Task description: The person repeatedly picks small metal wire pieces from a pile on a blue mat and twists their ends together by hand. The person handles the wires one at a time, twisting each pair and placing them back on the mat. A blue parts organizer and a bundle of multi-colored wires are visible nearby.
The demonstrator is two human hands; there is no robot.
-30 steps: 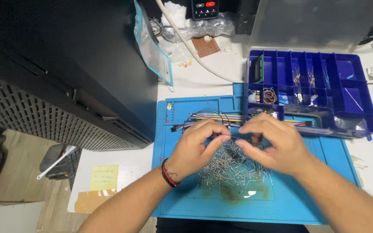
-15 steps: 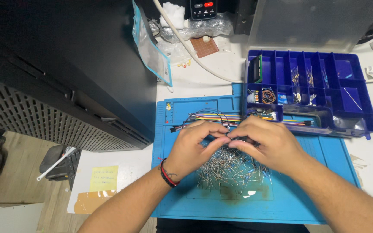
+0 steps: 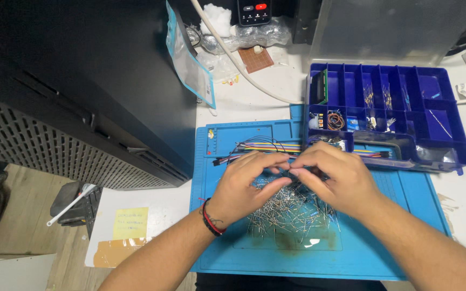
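Both of your hands meet at the middle of the frame, above a heap of small wire-legged components (image 3: pixel 292 210) lying on the blue work mat (image 3: pixel 351 253). Your left hand (image 3: pixel 244 186) and right hand (image 3: pixel 335 180) have their fingertips pressed toward each other, pinching something thin between them; what exactly the fingers grip is too small to tell.

Compared with half a second ago, your hands sit in much the same spot and the fingertips have stayed together; a second ago the same pinch was already there, so little has shifted. The heap has not moved.

A bundle of coloured jumper wires (image 3: pixel 265 146) lies just above your knuckles, running toward the blue compartment box (image 3: pixel 449 99) at the upper right, whose front edge overlaps the mat. A black computer case (image 3: pixel 82 86) fills the upper left, its corner close to the mat's left edge. A white cable (image 3: pixel 238 62) crosses the desk at the top. Open mat shows at lower right and lower left of the heap; a yellow sticky note (image 3: pixel 131 222) lies on the white desk at lower left, well apart from your hands.
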